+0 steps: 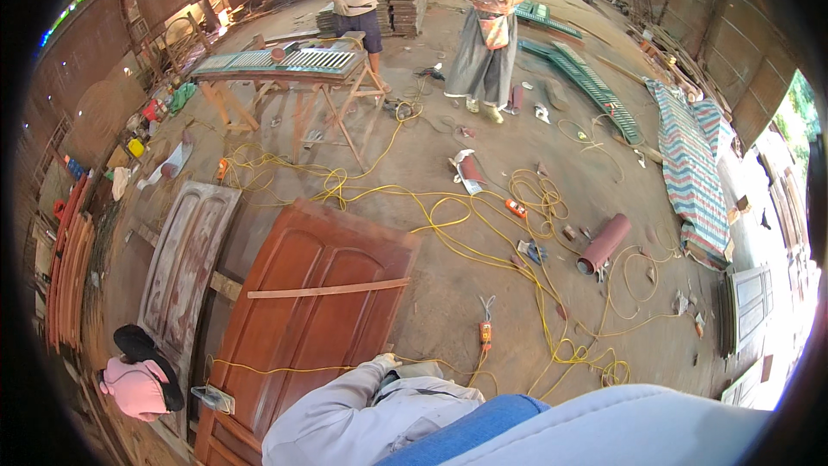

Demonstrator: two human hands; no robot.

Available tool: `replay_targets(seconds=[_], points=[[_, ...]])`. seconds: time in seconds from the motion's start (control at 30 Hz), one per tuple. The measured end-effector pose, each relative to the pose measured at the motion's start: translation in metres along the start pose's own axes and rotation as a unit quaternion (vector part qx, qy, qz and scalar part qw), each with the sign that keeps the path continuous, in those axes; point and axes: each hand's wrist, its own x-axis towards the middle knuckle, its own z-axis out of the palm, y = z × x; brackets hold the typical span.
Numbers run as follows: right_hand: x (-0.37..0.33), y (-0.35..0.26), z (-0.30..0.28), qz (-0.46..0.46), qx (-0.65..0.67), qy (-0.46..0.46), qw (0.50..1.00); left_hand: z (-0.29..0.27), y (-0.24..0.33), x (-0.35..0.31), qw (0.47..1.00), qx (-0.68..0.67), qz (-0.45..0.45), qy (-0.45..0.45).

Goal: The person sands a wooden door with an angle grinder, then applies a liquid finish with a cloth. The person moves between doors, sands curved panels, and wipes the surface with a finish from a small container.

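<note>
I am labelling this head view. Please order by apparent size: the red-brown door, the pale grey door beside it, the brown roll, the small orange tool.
1. Red-brown door, nearest the camera
2. Pale grey door
3. Brown roll
4. Small orange tool

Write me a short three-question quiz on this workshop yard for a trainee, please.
1. True or false: a thin wooden strip lies across the reddish-brown door.
2. What colour is the cable looping over the floor? A blue, B yellow, C black.
3. What does the left hand, at the door's edge, wear?

Key: 1 true; 2 B; 3 a light glove.
</note>
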Motion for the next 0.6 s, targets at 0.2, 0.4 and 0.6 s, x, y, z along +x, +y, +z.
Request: replay_targets(seconds=[0.2,0.4,0.6], points=[[0.018,0.017,0.002,-0.011,-0.011,0.005,1.000,0.002,0.006,0.007,1.000,-0.005,0.025,-0.003],[0.019,0.006,0.002,-0.018,-0.018,-0.029,0.999,0.007,-0.009,0.008,0.999,-0.017,0.025,0.016],[0.026,0.015,-0.007,-0.025,-0.003,-0.050,0.998,0.004,0.011,-0.007,1.000,-0.008,0.007,0.009]])
